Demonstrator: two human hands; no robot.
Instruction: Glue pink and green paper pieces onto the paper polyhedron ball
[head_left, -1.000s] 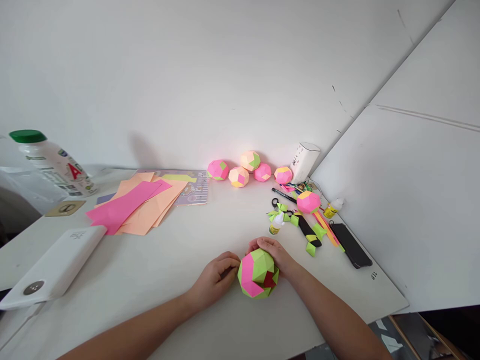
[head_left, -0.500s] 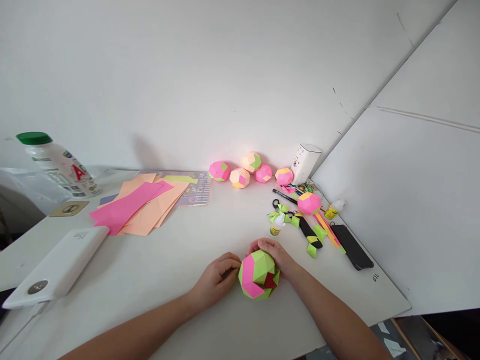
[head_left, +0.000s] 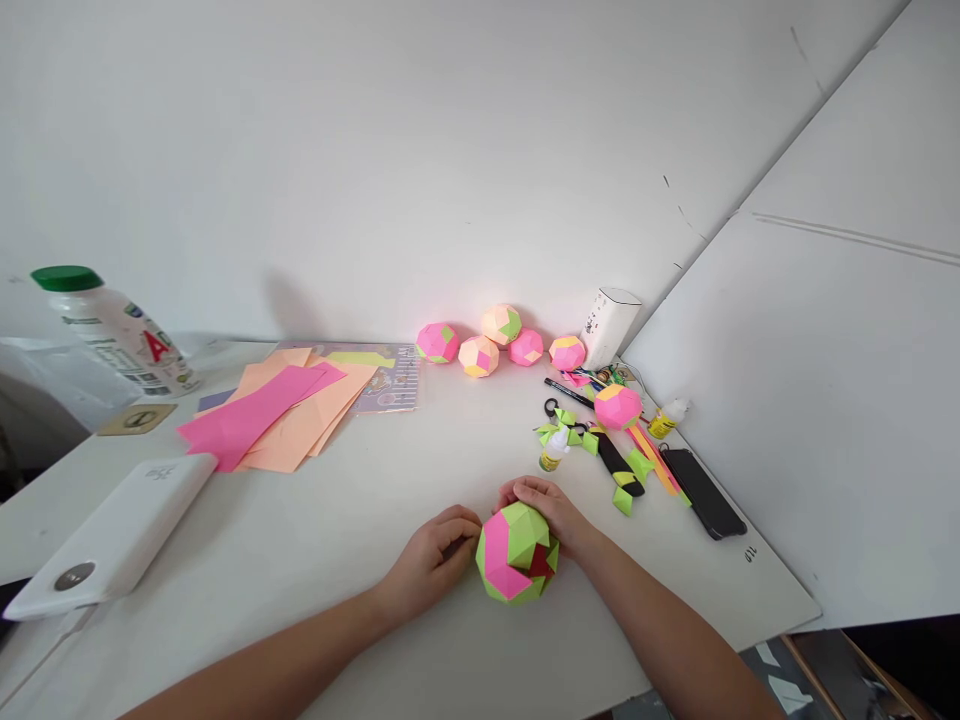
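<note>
A green and pink folded-paper ball (head_left: 517,552) is between my hands near the front of the table, with a gap on its right side showing a dark red inside. My right hand (head_left: 541,508) wraps the ball's far and right side, fingers curled over it. At the ball's left edge my left hand (head_left: 435,555) is closed, its fingertips bent together against or close to the paper; what they pinch, if anything, is hidden. A small glue bottle (head_left: 553,452) with a white cap stands just beyond the right hand. Folded green paper pieces (head_left: 622,500) lie to its right.
Several finished paper balls (head_left: 478,356) line the wall. At right lie scissors (head_left: 552,408), a black-handled tool (head_left: 619,465), a phone (head_left: 705,493), paper strips and another glue bottle (head_left: 667,418). Coloured paper sheets (head_left: 259,415), a white power bank (head_left: 112,535) and a green-capped bottle (head_left: 120,335) occupy the left.
</note>
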